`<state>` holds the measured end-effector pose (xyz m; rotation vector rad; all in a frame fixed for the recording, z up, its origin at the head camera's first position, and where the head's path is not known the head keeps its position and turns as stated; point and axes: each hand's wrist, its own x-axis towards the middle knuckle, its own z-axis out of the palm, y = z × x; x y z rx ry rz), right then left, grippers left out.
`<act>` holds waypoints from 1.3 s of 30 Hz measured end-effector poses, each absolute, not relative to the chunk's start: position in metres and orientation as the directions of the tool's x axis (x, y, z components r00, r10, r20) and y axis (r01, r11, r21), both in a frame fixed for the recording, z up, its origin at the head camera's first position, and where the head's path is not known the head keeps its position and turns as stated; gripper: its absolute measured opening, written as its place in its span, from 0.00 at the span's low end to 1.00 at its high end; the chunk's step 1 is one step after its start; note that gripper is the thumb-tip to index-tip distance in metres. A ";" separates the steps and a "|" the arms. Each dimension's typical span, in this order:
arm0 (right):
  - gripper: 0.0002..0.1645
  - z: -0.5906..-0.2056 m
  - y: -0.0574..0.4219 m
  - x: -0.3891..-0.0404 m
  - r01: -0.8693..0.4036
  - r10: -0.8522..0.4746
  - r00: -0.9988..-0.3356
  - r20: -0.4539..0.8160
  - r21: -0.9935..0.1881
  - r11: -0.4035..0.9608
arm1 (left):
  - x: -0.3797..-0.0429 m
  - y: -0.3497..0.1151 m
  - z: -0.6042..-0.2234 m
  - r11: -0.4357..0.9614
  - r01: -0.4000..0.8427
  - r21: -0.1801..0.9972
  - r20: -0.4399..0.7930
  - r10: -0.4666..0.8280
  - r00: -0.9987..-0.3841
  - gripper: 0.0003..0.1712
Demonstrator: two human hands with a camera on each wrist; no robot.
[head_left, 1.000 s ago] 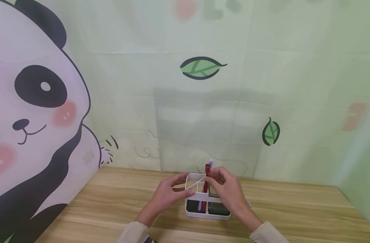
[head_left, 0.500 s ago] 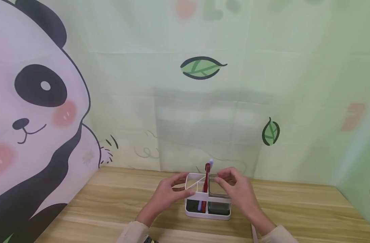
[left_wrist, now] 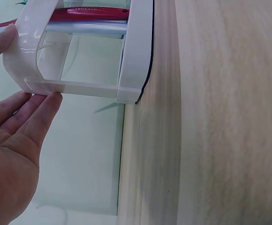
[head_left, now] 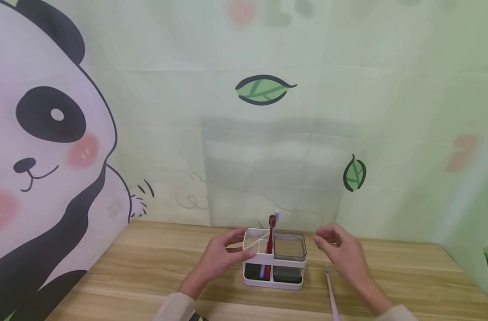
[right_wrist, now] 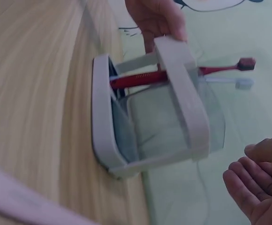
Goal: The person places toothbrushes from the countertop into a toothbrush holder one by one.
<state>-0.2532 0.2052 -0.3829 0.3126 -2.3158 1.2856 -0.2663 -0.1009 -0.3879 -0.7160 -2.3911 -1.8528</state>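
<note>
A white toothbrush holder (head_left: 272,284) with a dark base stands on the table. My left hand (head_left: 223,254) grips its upper rim at the left side, thumb in front and fingers behind, as the left wrist view (left_wrist: 18,140) of that hand shows. A red toothbrush (head_left: 270,240) and a light blue toothbrush (head_left: 277,215) stand upright in the middle slot. On the right side sits a clear grey cup (head_left: 289,257). My right hand (head_left: 344,254) hovers to the right of the holder, fingers loosely curled, with nothing in it.
A pink-lilac toothbrush (head_left: 331,294) lies on the wooden table (head_left: 127,276), right of the holder, head pointing away. Behind the table hangs a pale green cloth (head_left: 167,102) printed with leaves and a panda (head_left: 47,187).
My right hand has let go of the red toothbrush and moved right, past the cup, uncovering the cup and the toothbrush on the table. The left hand keeps its grip on the holder.
</note>
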 end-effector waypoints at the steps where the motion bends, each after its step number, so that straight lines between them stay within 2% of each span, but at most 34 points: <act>1: 0.09 -0.385 0.208 -0.253 -0.402 0.030 -0.867 0.497 -0.734 0.547 | -0.266 -0.101 -0.388 0.182 0.373 0.910 0.299 0.336 -0.893 0.37; 12: 0.11 -0.408 0.236 -0.246 -0.173 0.050 -0.961 0.273 -0.729 0.662 | -0.268 -0.100 -0.388 0.167 0.389 0.906 0.316 0.343 -0.885 0.38; 22: 0.14 -0.426 0.243 -0.244 -0.079 0.026 -0.990 0.138 -0.704 0.706 | -0.267 -0.101 -0.388 0.158 0.389 0.908 0.321 0.336 -0.886 0.38; 32: 0.16 -0.439 0.237 -0.244 -0.046 0.028 -0.995 0.098 -0.678 0.734 | -0.271 -0.101 -0.393 0.190 0.382 0.904 0.306 0.333 -0.892 0.36; 39: 0.10 -0.436 0.232 -0.247 -0.019 0.035 -0.997 0.073 -0.633 0.774 | -0.287 -0.105 -0.415 0.191 0.381 0.905 0.309 0.323 -0.895 0.38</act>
